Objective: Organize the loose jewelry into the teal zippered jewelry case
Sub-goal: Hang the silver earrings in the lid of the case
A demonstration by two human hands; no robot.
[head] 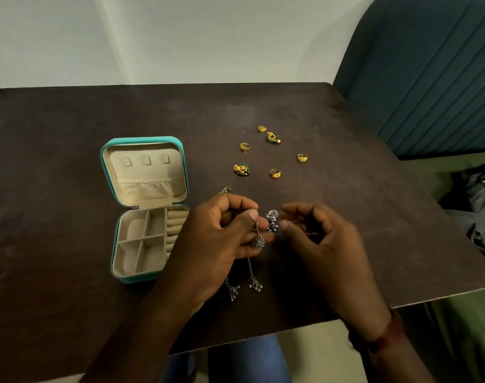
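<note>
The teal jewelry case (108, 172) lies open on the left of the table, its beige lid up and its divided tray empty. My left hand (216, 239) is closed on silver chain earrings (256, 284) whose beaded ends dangle below the palm. A second silver earring (271, 220) sits between both hands, touching my right hand's fingertips. My right hand (318, 239) is curled, thumb and forefinger close together beside it. Farther back lie several gold rings (275, 173) and two green-and-gold earrings (241, 169).
The dark brown table (70, 128) ends close at the right and front edges. A teal padded chair (429, 78) stands at the back right. Dark cloth (481, 205) lies on a green surface to the right. A small silver piece (225, 190) peeks out behind my left hand.
</note>
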